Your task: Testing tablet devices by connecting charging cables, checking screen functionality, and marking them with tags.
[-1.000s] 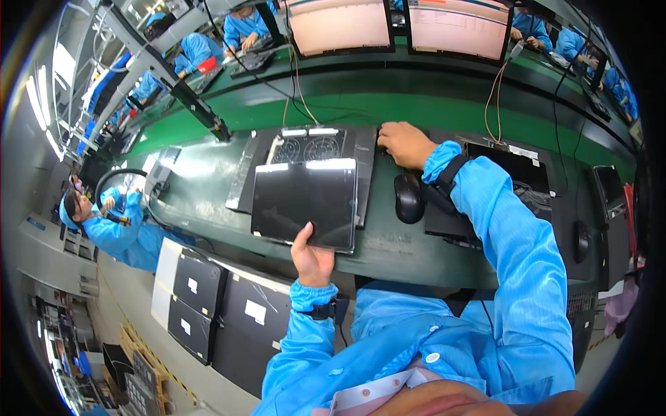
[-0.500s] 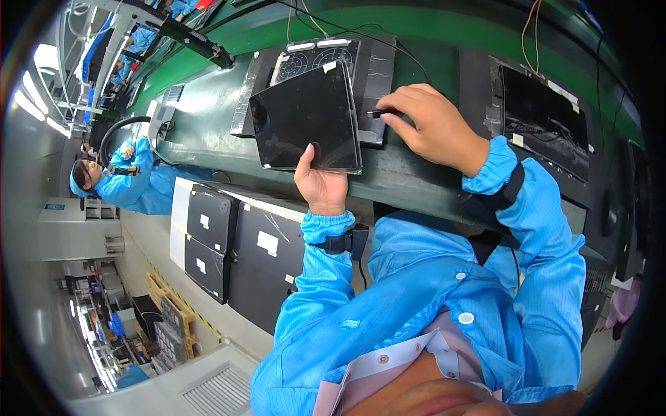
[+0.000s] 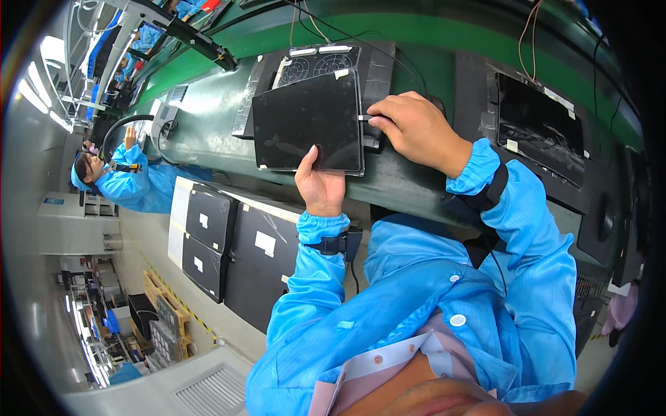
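Observation:
A dark-screened tablet [image 3: 295,121] is in my left hand [image 3: 323,186], tilted above the bench. The left thumb lies over the front of the screen near the lower edge; the other fingers are hidden behind it. At the tablet's right edge, my right hand [image 3: 420,132] pinches a small cable plug [image 3: 365,118] between thumb and fingers. The plug's tip meets the edge, but how far in it sits I cannot tell. Behind the tablet is a black stand with a panel of round target patterns [image 3: 326,64], partly covered.
On the right, another dark screen [image 3: 538,114] lies on a black base, with a mouse [image 3: 608,225] nearby. Black panels [image 3: 253,267] stand below the green bench [image 3: 409,177]. A co-worker in blue [image 3: 132,182] is at the left, near a jointed arm [image 3: 191,38].
My right hand has moved left, bringing the plug from a gap beside the tablet up to its right edge. The tablet has turned slightly and sits a little lower.

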A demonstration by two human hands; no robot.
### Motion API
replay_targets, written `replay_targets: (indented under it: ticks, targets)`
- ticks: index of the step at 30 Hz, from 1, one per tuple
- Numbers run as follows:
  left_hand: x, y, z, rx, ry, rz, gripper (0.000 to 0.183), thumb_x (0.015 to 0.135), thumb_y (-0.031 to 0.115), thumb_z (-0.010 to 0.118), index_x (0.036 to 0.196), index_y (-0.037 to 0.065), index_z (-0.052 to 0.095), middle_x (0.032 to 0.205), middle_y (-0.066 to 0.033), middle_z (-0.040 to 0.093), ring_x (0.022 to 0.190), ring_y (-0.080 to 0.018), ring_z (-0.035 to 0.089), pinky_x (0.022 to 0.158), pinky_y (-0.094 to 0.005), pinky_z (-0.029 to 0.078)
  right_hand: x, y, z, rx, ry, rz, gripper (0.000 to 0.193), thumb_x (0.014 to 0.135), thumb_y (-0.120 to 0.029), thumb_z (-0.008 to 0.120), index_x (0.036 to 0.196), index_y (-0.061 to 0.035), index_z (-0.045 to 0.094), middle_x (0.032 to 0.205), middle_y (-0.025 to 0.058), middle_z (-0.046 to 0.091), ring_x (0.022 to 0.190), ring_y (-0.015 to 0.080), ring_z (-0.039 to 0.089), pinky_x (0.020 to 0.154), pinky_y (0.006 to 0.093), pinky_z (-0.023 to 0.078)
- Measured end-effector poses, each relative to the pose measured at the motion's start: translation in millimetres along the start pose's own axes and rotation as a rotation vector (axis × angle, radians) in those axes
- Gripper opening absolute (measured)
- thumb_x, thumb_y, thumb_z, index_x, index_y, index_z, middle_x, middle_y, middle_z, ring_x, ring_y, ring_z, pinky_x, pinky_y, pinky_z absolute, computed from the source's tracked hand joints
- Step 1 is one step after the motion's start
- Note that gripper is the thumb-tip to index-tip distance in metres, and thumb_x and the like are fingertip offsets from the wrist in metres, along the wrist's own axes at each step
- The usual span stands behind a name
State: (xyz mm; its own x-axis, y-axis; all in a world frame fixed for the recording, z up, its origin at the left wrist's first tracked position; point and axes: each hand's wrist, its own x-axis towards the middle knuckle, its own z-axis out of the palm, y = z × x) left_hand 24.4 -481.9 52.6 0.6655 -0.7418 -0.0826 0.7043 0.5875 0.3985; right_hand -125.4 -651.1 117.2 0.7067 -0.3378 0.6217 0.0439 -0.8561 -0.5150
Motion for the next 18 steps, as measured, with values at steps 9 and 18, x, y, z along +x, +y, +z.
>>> replay_targets:
  ticks: [9, 18]
  targets:
    - [-2, -1, 10, 0.116, -0.009, -0.014, 0.029, 0.096, 0.009, 0.056, 0.122, -0.003, 0.061, 0.127, -0.0165, 0.065, 0.122, -0.0321, 0.059, 0.111, -0.0477, 0.041, 6, 5, -2, -0.011, -0.166, 0.008, 0.015, 0.091, -0.012, 0.068, 0.102, -0.0024, 0.069, 0.098, 0.0143, 0.072, 0.091, 0.0361, 0.065, 0.083, 0.0432, 0.052]
    - [13, 12, 16, 0.209, -0.029, -0.177, 0.033, 0.099, 0.008, 0.055, 0.129, -0.005, 0.056, 0.128, -0.0168, 0.065, 0.122, -0.0311, 0.061, 0.109, -0.0466, 0.045, 9, 0, -13, -0.273, -0.089, -0.04, 0.029, 0.091, -0.024, 0.07, 0.11, -0.0034, 0.067, 0.111, 0.0133, 0.069, 0.101, 0.034, 0.063, 0.094, 0.0445, 0.046]
